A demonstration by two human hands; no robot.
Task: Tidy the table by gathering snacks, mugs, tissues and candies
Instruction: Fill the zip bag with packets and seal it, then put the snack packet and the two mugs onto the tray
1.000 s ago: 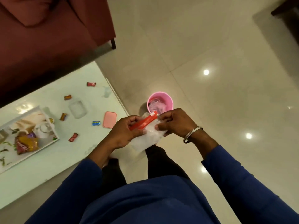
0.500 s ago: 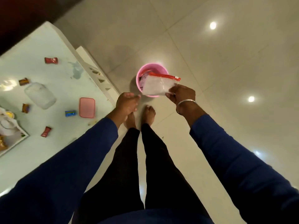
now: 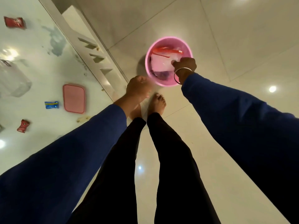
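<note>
A pink bin (image 3: 149,54) stands on the floor in front of my bare feet. My right hand (image 3: 185,66) reaches over its right rim and pinches a clear plastic bag with a red strip (image 3: 161,62), which lies down inside the bin. My left hand (image 3: 138,88) hangs loosely curled beside the table's edge, holding nothing. On the white table (image 3: 40,62) at the left lie a red candy (image 3: 14,22), a blue candy (image 3: 51,105), another red candy (image 3: 23,126), a pink lid (image 3: 74,98) and a clear container (image 3: 11,79).
The table's white side rail (image 3: 95,54) runs diagonally between the tabletop and the bin. Glossy tiled floor (image 3: 226,38) spreads to the right and beyond the bin. My legs in black trousers fill the lower middle.
My left hand let go of the bag. My right hand carried the bag down into the pink bin. The camera tilted down toward my feet.
</note>
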